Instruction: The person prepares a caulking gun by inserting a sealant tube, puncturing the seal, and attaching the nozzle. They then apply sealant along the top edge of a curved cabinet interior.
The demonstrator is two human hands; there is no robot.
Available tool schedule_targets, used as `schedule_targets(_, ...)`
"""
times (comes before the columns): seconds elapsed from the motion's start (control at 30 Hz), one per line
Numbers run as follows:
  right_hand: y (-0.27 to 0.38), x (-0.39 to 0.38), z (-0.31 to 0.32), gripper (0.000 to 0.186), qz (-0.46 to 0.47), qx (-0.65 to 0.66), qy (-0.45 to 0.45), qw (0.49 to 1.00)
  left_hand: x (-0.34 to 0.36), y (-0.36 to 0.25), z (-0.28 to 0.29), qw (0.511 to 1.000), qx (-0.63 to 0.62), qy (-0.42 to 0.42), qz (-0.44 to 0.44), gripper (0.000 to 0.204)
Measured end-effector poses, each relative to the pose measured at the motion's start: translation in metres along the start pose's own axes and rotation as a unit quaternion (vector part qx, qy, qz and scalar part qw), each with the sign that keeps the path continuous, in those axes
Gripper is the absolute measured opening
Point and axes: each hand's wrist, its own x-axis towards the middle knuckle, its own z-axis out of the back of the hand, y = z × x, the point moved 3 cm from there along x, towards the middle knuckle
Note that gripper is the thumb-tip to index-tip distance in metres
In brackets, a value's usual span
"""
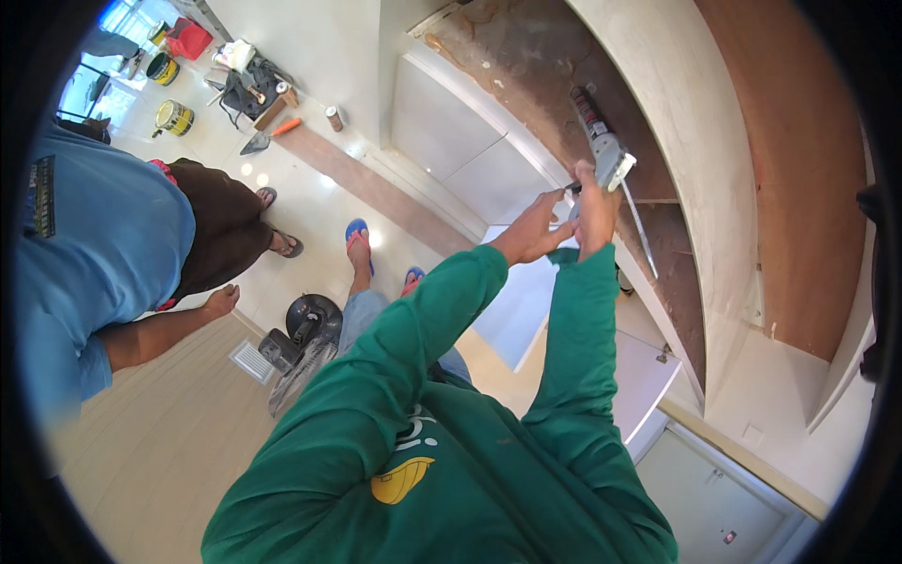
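My right hand (594, 211) grips a grey caulking gun (609, 162) with a dark printed cartridge (589, 115) in it, held over the brown curved ledge. A long silver rod (641, 235) sticks out from the gun toward me. My left hand (534, 226) is beside the right one, its fingers curled at the gun’s black and grey underside; exactly which part it holds is hard to make out. A white panel (512, 310) lies below my hands, and a pale curved cabinet rim (676, 113) arches along the right.
A person (122, 226) in a blue shirt stands close on my left. A black round machine (313, 320) is by my feet. Yellow buckets (174, 118), a red bag (188, 39), a black tool bag (254, 85), a trowel (256, 143) and a small can (334, 118) sit on the floor beyond.
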Motion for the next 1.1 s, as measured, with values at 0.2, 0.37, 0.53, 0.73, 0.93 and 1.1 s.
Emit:
schedule_targets(0.2,-0.018,-0.055,0.032,0.031,-0.064,0.16,0.046,0.984,-0.046,-0.024,0.002,0.996,0.088,0.022,-0.017,0.095)
schedule_targets(0.37,-0.033,-0.082,0.042,0.022,-0.111,0.266,0.055,0.956,-0.078,-0.049,0.002,0.984,0.175,0.016,0.023,0.097)
schedule_targets(0.53,-0.052,-0.091,0.049,0.021,-0.151,0.347,0.047,0.925,-0.091,-0.059,-0.004,0.972,0.234,0.017,0.035,0.083)
schedule_targets(0.73,-0.073,-0.099,0.054,0.031,-0.229,0.389,0.04,0.891,-0.11,-0.048,-0.022,0.959,0.28,0.004,0.038,0.059)
schedule_targets(0.93,-0.088,-0.097,0.069,0.026,-0.232,0.368,0.03,0.9,-0.12,-0.042,-0.045,0.96,0.279,-0.007,-0.003,0.045)
schedule_targets(1.1,-0.087,-0.099,0.072,0.027,-0.202,0.258,0.02,0.945,-0.127,-0.028,-0.058,0.974,0.228,-0.014,0.013,0.038)
